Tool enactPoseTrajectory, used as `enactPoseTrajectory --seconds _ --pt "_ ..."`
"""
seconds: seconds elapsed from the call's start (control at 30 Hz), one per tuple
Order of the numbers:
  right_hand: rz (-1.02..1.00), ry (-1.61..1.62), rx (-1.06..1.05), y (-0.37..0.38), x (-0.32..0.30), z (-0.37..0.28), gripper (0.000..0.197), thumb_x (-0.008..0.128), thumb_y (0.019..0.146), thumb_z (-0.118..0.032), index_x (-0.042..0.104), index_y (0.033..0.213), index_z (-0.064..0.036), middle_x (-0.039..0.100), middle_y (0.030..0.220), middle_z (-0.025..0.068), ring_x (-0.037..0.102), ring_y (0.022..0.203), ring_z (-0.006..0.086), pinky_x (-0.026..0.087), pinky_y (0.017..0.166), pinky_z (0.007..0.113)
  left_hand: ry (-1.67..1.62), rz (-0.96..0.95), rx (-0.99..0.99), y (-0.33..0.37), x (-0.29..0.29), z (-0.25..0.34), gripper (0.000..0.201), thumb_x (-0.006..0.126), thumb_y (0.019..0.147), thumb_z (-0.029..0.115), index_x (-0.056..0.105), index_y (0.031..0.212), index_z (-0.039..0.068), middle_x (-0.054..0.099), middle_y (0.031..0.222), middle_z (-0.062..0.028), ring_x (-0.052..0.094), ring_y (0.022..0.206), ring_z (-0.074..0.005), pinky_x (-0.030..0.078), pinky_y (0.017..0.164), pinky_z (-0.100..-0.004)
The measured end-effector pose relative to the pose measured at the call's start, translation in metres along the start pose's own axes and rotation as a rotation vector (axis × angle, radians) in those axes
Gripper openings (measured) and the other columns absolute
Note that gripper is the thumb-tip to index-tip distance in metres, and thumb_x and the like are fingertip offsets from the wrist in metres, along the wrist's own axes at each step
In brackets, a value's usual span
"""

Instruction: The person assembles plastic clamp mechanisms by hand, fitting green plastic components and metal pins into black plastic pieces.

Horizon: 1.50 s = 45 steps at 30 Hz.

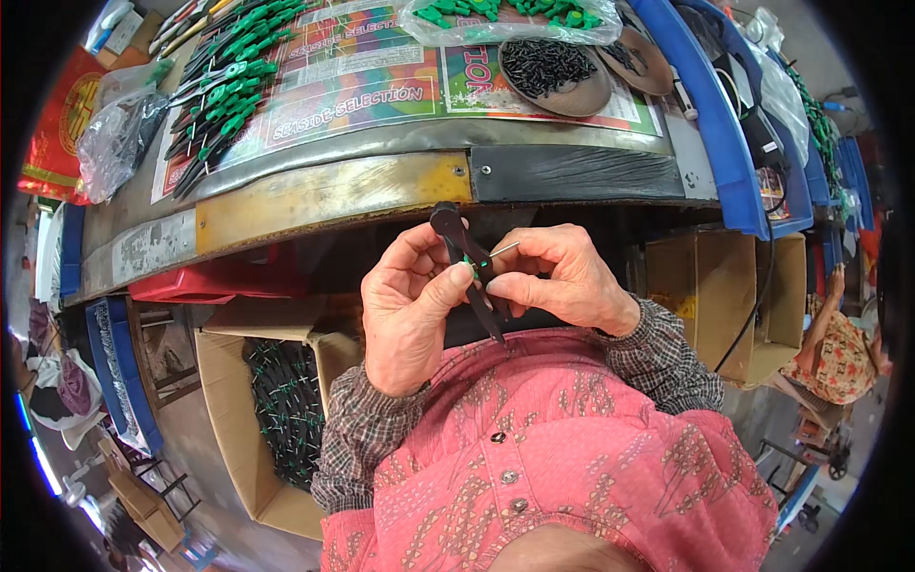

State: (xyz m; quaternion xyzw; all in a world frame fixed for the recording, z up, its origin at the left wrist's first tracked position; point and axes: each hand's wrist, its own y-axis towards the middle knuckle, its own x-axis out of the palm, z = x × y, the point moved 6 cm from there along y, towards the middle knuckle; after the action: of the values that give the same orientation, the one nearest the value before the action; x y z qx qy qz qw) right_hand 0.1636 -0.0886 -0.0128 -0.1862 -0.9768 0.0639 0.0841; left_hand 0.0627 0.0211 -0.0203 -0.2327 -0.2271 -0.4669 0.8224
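In front of my body, just below the table edge, my left hand pinches a long black plastic piece with small green parts, resembling a clamp. The piece stands tilted, with its rounded end up and its narrow end down by my lap. My right hand is closed, with a thin metal rod between thumb and forefinger. The rod points at the middle of the black piece, beside the green parts. Whether its tip is inside the piece I cannot tell. The lower fingers of my right hand are partly hidden.
On the table lie rows of black-and-green pieces, a bag of green parts and a dish of small black parts. A blue bin stands right. Below left, a cardboard box holds black-and-green pieces; more boxes stand right.
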Motion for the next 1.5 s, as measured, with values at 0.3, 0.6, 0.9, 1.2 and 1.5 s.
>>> enactPoseTrajectory --seconds 0.3,0.6,0.9,1.2,1.5 --pt "0.039 0.025 0.024 0.000 0.005 -0.001 0.014 0.064 0.088 -0.004 0.059 0.099 0.0013 0.063 0.080 0.0023 0.057 0.065 0.0053 0.048 0.055 0.020 0.032 0.013 0.008 -0.001 -0.004 -0.006 0.040 0.068 0.083 -0.001 0.055 0.121 0.000 0.062 0.115 -0.0079 0.059 0.085 -0.0082 0.049 0.065 -0.0208" --pt "0.033 0.088 0.118 0.000 0.006 0.010 0.011 0.062 0.090 -0.007 0.059 0.098 0.0005 0.060 0.078 0.0011 0.056 0.063 0.0049 0.049 0.052 0.020 0.101 0.015 0.014 -0.002 -0.006 -0.006 0.039 0.070 0.083 0.004 0.056 0.119 0.000 0.063 0.104 -0.0033 0.057 0.082 -0.0062 0.045 0.067 -0.0187" --pt "0.056 0.045 0.050 0.001 0.009 0.005 0.013 0.063 0.089 -0.006 0.059 0.099 0.0010 0.061 0.078 0.0014 0.057 0.065 0.0048 0.049 0.054 0.020 0.082 0.012 -0.018 -0.002 -0.009 -0.008 0.039 0.069 0.084 0.002 0.056 0.120 -0.001 0.063 0.107 -0.0043 0.057 0.083 -0.0063 0.045 0.066 -0.0191" --pt "0.080 0.100 0.071 0.001 0.007 0.013 0.012 0.062 0.089 -0.005 0.059 0.100 0.0011 0.064 0.080 0.0021 0.057 0.062 0.0038 0.047 0.052 0.019 0.119 -0.036 -0.022 -0.007 -0.006 -0.012 0.041 0.068 0.084 -0.001 0.053 0.122 -0.003 0.061 0.109 -0.0080 0.060 0.093 -0.0132 0.051 0.077 -0.0256" --pt "0.063 0.089 0.116 -0.001 0.010 0.020 0.010 0.061 0.090 -0.005 0.060 0.099 0.0007 0.064 0.078 0.0014 0.056 0.059 0.0028 0.047 0.050 0.017 0.110 -0.007 -0.051 -0.014 -0.014 -0.018 0.039 0.066 0.085 -0.002 0.053 0.121 -0.004 0.061 0.110 -0.0086 0.061 0.093 -0.0137 0.052 0.074 -0.0257"
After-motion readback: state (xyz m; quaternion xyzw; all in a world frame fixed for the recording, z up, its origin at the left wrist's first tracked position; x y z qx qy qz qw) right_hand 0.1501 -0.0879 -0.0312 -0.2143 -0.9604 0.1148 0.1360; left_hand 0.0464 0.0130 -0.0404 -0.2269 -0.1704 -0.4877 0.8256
